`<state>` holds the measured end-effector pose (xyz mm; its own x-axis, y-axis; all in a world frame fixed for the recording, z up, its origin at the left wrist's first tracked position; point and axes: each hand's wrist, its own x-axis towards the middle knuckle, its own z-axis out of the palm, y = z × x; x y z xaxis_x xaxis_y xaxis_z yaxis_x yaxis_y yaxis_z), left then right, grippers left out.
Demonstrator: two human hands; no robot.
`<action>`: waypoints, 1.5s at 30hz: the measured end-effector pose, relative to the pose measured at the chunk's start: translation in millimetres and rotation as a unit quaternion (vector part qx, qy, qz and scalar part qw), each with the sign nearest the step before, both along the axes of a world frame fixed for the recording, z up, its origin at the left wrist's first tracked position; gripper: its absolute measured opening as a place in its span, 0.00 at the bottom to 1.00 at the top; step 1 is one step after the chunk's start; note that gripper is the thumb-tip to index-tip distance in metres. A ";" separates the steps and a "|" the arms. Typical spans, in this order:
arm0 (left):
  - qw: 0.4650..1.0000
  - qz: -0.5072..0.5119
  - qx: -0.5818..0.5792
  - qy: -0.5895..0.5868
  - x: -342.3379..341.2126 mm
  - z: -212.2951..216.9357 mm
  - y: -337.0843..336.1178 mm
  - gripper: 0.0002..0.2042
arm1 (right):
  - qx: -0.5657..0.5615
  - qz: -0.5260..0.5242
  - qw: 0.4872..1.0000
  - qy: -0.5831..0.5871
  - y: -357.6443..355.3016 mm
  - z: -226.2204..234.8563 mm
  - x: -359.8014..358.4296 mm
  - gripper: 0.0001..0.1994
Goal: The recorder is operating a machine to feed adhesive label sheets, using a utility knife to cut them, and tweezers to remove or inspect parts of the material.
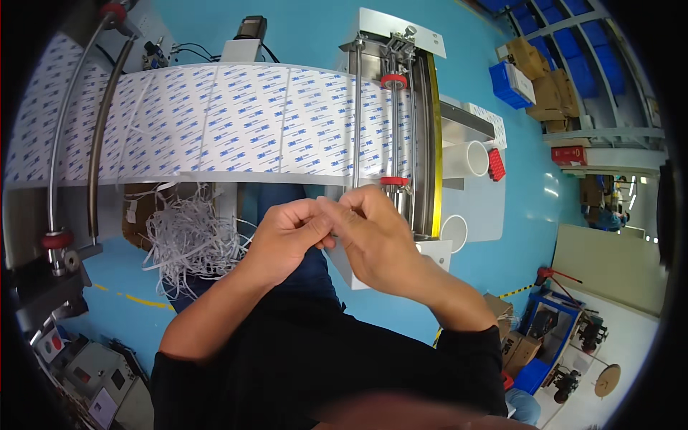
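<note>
Both of my hands meet in front of my body, just past the near edge of a long white sheet [247,125] with a repeated blue print. My left hand [283,240] is closed, its thumb and fingers pinched together against the other hand. Beside it, my right hand [380,240] is closed too, with its thumb laid over the left fingertips. Whatever lies between the fingers, if anything, is hidden. The sheet runs under metal rods with red roller wheels [393,81] at its right end. My right hand is nearest to this roller frame [436,143].
A tangled heap of thin white strips [190,233] hangs below the sheet on the left. Two white cardboard tubes [466,159] lie right of the machine. Shelving with blue bins [512,82] and cardboard boxes [555,93] stands at far right. A grey control box [97,373] is at lower left.
</note>
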<state>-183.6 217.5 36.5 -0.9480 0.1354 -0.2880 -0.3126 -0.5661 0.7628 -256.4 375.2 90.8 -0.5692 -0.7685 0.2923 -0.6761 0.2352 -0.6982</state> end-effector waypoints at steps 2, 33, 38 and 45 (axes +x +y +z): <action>0.986 0.046 -0.156 0.028 9.0 5.0 -2.3 0.08 | 0.022 0.007 0.999 -0.047 -2.7 3.3 14.1 0.22; 0.636 0.466 -0.600 0.132 257.4 28.0 -132.7 0.03 | -0.133 0.187 0.687 -0.690 -162.1 -61.6 163.8 0.10; 0.091 0.464 -0.880 -0.049 402.2 58.6 -331.4 0.05 | -0.118 0.164 0.729 -0.654 -144.1 -57.4 153.8 0.07; 0.114 0.506 -0.813 -0.264 439.5 152.6 -483.5 0.18 | -0.104 0.123 0.794 -0.587 -128.4 -55.9 154.6 0.06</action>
<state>255.9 -266.0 189.1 -0.0329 -0.6060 0.7948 -0.9603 0.2397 0.1430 -101.8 246.8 34.9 -0.3831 -0.9032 -0.1934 0.4608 -0.0055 -0.8875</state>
